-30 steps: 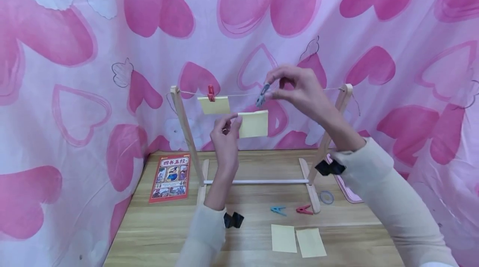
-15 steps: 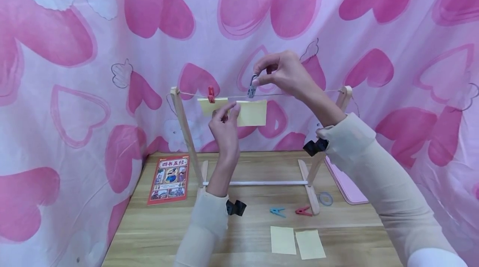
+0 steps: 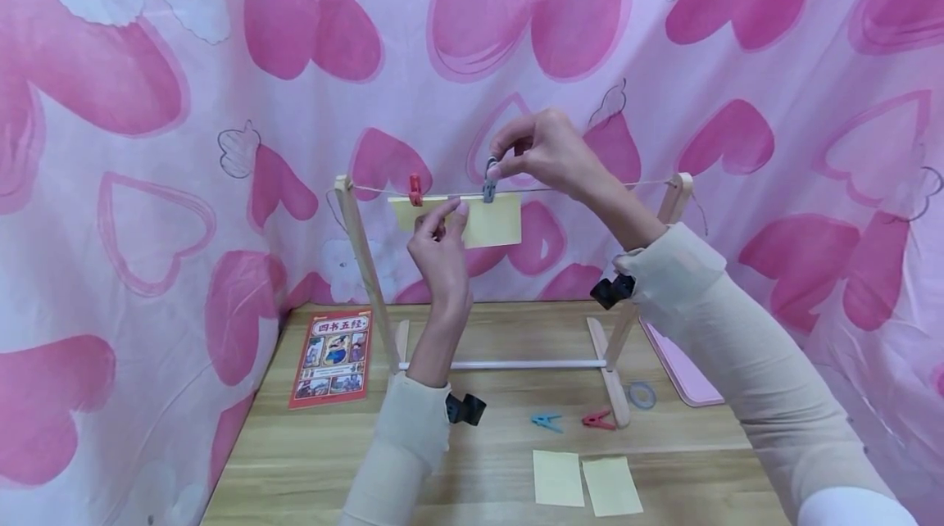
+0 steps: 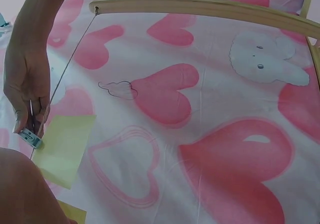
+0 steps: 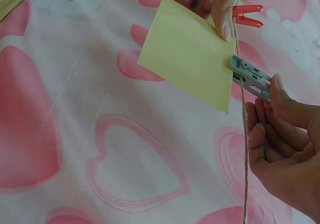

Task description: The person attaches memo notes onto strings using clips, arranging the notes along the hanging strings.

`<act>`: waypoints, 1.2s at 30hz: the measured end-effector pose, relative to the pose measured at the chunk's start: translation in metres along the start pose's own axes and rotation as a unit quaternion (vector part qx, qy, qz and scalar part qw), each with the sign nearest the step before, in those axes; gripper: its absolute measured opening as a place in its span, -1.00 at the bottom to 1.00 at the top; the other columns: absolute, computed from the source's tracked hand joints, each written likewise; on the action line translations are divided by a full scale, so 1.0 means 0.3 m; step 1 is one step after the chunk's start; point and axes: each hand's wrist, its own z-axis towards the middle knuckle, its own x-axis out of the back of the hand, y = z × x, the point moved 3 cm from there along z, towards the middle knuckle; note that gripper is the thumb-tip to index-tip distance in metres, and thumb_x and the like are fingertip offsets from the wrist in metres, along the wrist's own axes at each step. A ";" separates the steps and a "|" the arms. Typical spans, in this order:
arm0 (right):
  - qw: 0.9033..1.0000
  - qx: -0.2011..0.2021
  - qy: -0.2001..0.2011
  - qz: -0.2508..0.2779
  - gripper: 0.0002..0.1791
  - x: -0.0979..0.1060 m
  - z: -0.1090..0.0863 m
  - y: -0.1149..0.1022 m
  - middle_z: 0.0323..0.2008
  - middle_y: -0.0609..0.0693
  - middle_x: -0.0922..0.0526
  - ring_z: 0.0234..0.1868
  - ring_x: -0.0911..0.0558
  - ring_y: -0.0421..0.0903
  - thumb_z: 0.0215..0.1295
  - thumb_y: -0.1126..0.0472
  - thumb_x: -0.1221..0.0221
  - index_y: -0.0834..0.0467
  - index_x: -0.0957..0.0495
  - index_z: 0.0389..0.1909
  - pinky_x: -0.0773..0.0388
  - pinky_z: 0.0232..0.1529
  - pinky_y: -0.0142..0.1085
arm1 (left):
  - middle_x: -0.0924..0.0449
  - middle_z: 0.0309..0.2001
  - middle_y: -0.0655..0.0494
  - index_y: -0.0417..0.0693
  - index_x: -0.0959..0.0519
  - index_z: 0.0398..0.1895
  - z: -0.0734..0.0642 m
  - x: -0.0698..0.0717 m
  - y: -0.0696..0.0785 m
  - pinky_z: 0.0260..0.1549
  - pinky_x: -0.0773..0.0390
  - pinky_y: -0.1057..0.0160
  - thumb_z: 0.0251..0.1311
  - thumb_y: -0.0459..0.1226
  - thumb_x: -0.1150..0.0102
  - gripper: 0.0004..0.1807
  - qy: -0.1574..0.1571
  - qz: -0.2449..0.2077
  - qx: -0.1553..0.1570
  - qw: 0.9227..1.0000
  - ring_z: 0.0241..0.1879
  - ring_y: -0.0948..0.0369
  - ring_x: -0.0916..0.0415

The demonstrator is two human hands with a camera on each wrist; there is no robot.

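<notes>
My left hand (image 3: 442, 256) pinches the left edge of a yellow sticky note (image 3: 496, 221) up at the string (image 5: 244, 134). With thumb and finger, my right hand (image 3: 549, 153) grips a grey-blue clothespin (image 5: 251, 76); its jaws sit over the note's top edge and the string. To the left, a red clothespin (image 3: 415, 189) holds another yellow note (image 3: 404, 215) on the string, partly hidden behind my left fingers. In the left wrist view the clothespin (image 4: 30, 138) shows at the note's edge between my right fingers.
A wooden frame (image 3: 363, 264) carries the string. On the table lie a blue clothespin (image 3: 547, 422), a red clothespin (image 3: 598, 419), two yellow notes (image 3: 558, 478), a tape roll (image 3: 641, 395), a red book (image 3: 332, 358) and a pink board (image 3: 682, 362). A heart-patterned curtain (image 3: 310, 10) hangs behind.
My left hand has raised the note to the string. My right hand has moved left and down with the grey-blue clothespin, which now sits over the note's top edge.
</notes>
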 end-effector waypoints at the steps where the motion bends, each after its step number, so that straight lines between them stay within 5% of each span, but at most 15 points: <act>1: 1.000 0.002 -0.003 -0.003 -0.91 -0.002 -0.001 -0.001 -0.37 0.02 -0.80 -0.40 -0.61 -0.15 0.22 0.45 -0.54 0.28 -0.82 -0.31 -0.48 -0.35 -0.43 | -0.26 -0.31 0.18 -0.27 -0.81 0.09 -0.001 -0.001 -0.001 -0.29 -0.26 0.36 0.47 -0.36 -0.40 -0.77 0.000 0.000 0.001 1.000 -0.19 0.24 -0.21; 11: 0.999 0.006 -0.033 -0.033 -0.91 -0.008 -0.005 -0.013 -0.32 0.06 -0.80 -0.33 -0.61 -0.08 0.25 0.40 -0.54 0.24 -0.81 -0.27 -0.47 -0.31 -0.40 | -0.25 -0.32 0.17 -0.30 -0.81 0.07 -0.002 -0.003 0.000 -0.26 -0.25 0.35 0.49 -0.37 -0.38 -0.79 0.000 -0.013 -0.002 1.000 -0.20 0.24 -0.21; 26: 0.999 0.014 -0.019 -0.027 -0.90 -0.027 -0.008 -0.011 -0.35 0.06 -0.80 -0.33 -0.62 -0.11 0.21 0.44 -0.55 0.25 -0.82 -0.32 -0.50 -0.32 -0.44 | -0.25 -0.29 0.17 -0.25 -0.81 0.09 -0.005 0.007 -0.007 -0.27 -0.29 0.37 0.52 -0.33 -0.36 -0.78 -0.004 -0.012 0.013 1.000 -0.17 0.22 -0.26; 36: 0.996 0.010 -0.054 -0.070 -0.78 -0.032 -0.007 -0.012 -0.17 0.15 -0.78 -0.10 -0.75 0.03 0.26 0.36 -0.54 0.28 -0.77 -0.11 -0.59 -0.11 -0.44 | -0.29 -0.33 0.18 -0.32 -0.79 0.08 0.000 0.004 -0.011 -0.32 -0.28 0.41 0.50 -0.39 -0.35 -0.79 -0.002 -0.030 0.012 0.999 -0.24 0.26 -0.26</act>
